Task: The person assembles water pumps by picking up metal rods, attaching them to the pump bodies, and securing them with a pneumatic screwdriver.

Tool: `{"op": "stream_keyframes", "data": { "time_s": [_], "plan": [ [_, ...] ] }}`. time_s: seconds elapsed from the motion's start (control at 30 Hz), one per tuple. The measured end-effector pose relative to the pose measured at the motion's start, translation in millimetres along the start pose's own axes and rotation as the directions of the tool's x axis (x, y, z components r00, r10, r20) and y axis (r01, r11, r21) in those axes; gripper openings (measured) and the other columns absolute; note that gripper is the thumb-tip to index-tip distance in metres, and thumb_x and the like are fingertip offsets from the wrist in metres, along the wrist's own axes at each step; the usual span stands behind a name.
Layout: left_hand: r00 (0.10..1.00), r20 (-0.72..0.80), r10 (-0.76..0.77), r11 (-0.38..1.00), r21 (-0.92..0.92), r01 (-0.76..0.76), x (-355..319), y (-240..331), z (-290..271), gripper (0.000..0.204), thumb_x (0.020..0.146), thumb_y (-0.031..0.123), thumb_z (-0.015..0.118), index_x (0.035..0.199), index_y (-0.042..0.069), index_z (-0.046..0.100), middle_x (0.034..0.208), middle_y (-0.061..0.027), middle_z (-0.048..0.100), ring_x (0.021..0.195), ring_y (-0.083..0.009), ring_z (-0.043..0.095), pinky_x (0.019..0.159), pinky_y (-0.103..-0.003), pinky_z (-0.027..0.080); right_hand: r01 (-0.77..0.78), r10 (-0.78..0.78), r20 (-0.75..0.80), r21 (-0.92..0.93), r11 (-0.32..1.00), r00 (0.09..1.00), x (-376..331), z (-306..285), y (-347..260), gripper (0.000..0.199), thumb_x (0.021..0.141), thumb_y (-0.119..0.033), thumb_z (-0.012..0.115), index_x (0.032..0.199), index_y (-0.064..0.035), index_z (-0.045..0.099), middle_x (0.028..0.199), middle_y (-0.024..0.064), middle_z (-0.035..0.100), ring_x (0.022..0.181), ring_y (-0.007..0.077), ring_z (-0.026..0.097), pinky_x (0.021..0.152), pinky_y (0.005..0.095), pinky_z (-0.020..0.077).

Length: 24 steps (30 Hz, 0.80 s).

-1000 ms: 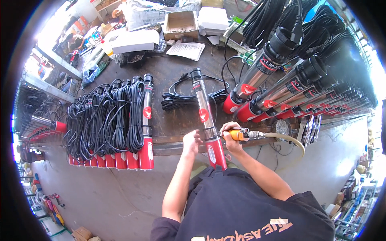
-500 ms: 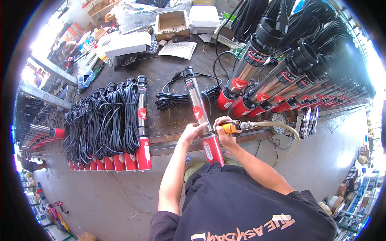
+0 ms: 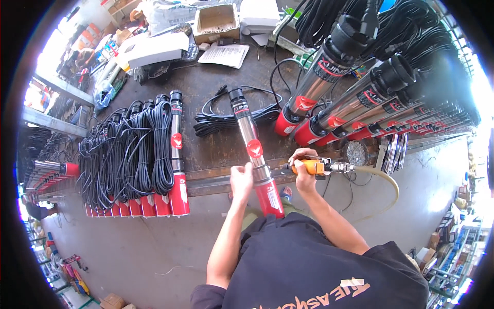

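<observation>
A slim pump (image 3: 253, 147) with a steel barrel and a red lower end lies across the bench edge, its red end close to my waist. My left hand (image 3: 242, 181) is beside the pump's left side, fingers curled in; what is in them, if anything, is hidden. My right hand (image 3: 304, 177) is wrapped round an orange air screwdriver (image 3: 312, 166), its tip pointing left at the pump but apart from it. A pale hose (image 3: 383, 175) runs from the tool's right end. Behind the pump lies a coiled black cable (image 3: 216, 123).
Several pumps with bundled black cables (image 3: 128, 154) stand in a row on the left. More steel pumps (image 3: 329, 82) crowd the right side. A round dish of small metal parts (image 3: 356, 153) sits at the bench's front edge. An open cardboard box (image 3: 216, 26) and papers (image 3: 225, 55) lie at the back.
My right hand has drawn the air screwdriver away from the pump to the right. My left hand has come off the pump's front to its left side and closed up.
</observation>
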State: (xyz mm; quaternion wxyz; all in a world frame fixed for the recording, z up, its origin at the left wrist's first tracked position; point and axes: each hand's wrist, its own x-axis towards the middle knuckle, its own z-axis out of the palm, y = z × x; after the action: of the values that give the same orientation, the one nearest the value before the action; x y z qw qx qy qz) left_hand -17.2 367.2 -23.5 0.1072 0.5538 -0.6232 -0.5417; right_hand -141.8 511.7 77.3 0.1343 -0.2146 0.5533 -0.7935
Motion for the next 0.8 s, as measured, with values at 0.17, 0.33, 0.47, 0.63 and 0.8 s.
{"op": "stream_keyframes", "data": {
  "time_s": [0.17, 0.33, 0.47, 0.63, 0.8],
  "plan": [
    [0.958, 0.274, -0.087, 0.639, -0.722, 0.265, -2.4, -4.3, -41.8, 0.016, 0.102, 0.010, 0.047, 0.112, 0.001, 0.054, 0.083, -0.0061, 0.060, 0.072, -0.0172, 0.062, 0.067, -0.034, 0.056, 0.018, -0.020, 0.030, 0.068, 0.998, 0.999, 9.7, 21.3, -12.8, 0.021, 0.088, 0.003, 0.052, 0.107, -0.0039, 0.049, 0.096, 0.0112, 0.055, 0.078, 0.0166, 0.058, 0.073, 0.0301, 0.0499],
    [0.935, 0.332, 0.125, 0.607, -0.771, 0.192, -29.8, 64.7, -50.5, 0.014, 0.105, 0.011, 0.047, 0.114, 0.002, 0.050, 0.089, -0.0121, 0.066, 0.074, -0.0193, 0.065, 0.069, -0.037, 0.057, 0.074, -0.088, 0.064, 0.197, 0.978, 0.994, 27.9, 57.5, -37.5, 0.019, 0.086, 0.003, 0.053, 0.105, -0.0015, 0.050, 0.098, 0.0118, 0.052, 0.076, 0.0180, 0.056, 0.073, 0.0336, 0.0500],
    [0.899, 0.399, 0.184, 0.518, -0.816, 0.256, -33.0, 86.3, -49.4, 0.012, 0.105, 0.013, 0.053, 0.111, 0.004, 0.048, 0.090, -0.0152, 0.068, 0.074, -0.0191, 0.066, 0.070, -0.037, 0.058, 0.048, -0.073, 0.077, 0.280, 0.959, 0.994, 33.8, 80.1, -48.7, 0.022, 0.084, 0.003, 0.053, 0.105, -0.0015, 0.052, 0.097, 0.0118, 0.053, 0.075, 0.0181, 0.055, 0.073, 0.0348, 0.0495],
    [0.765, 0.614, 0.195, 0.326, -0.776, 0.540, -27.6, 102.3, -59.7, 0.014, 0.102, 0.015, 0.061, 0.105, 0.001, 0.063, 0.088, -0.0092, 0.067, 0.069, -0.0118, 0.060, 0.058, -0.023, 0.048, 0.039, -0.060, 0.045, 0.364, 0.930, 0.997, 43.0, 94.8, -58.3, 0.023, 0.083, 0.003, 0.053, 0.105, -0.0019, 0.052, 0.095, 0.0122, 0.053, 0.074, 0.0186, 0.055, 0.071, 0.0341, 0.0487],
    [0.756, 0.617, 0.220, 0.262, -0.784, 0.563, -22.0, 105.3, -59.0, 0.015, 0.100, 0.013, 0.063, 0.106, 0.000, 0.066, 0.089, -0.0068, 0.066, 0.069, -0.0095, 0.056, 0.056, -0.021, 0.042, 0.031, -0.067, 0.069, 0.431, 0.902, 0.995, 50.4, 93.3, -50.2, 0.026, 0.085, 0.004, 0.052, 0.109, -0.0036, 0.049, 0.098, 0.0117, 0.054, 0.079, 0.0172, 0.057, 0.077, 0.0344, 0.0497]
  ]
}}
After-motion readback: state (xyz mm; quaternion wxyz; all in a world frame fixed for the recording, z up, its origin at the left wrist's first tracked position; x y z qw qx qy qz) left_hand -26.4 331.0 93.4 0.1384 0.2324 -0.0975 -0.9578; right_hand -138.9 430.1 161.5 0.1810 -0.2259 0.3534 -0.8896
